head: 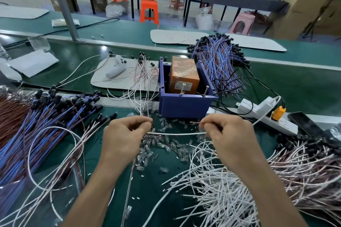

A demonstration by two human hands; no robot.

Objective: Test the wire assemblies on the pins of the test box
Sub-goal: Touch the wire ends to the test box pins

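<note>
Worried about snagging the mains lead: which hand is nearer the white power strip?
Right. The right hand pinches the white wire just left of the power strip; the left hand grips its other end, farther left.

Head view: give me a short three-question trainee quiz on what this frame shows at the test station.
1. True or false: the white wire already touches the pins of the test box.
2. The orange test box sits in: A) a blue bin; B) a cardboard carton; C) a clear bag.
3. Which hands hold the white wire, and how does it lie?

Key
1. False. The wire is held nearer the person than the bin, apart from the pins.
2. A.
3. Both: the left hand and the right hand pinch it, and it is stretched roughly level between them.
</note>
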